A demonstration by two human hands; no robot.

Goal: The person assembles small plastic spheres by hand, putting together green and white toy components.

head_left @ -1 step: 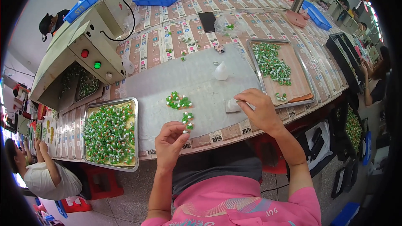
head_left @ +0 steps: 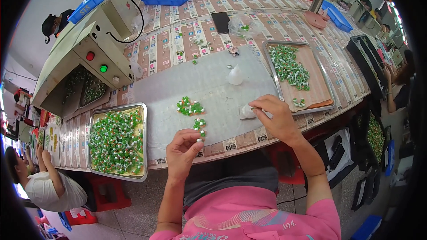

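My left hand is pinched at the table's front edge, with a small white-tipped piece at its fingertips. Just beyond it lie a few green-and-white pieces, and farther off a loose cluster of similar pieces. My right hand is closed, thumb and forefinger together, beside a small whitish block on the pale sheet. Whatever those fingers grip is too small to make out. A white cone-tipped bottle stands beyond the right hand.
At left, a metal tray is heaped with green-and-white pieces, below a beige machine with red and green lights. Another metal tray at right is partly filled. A dark phone and clear plastic bag lie behind. Other people sit at both sides.
My left hand has shifted very slightly to the right with the small piece. The right hand stays almost where it was.
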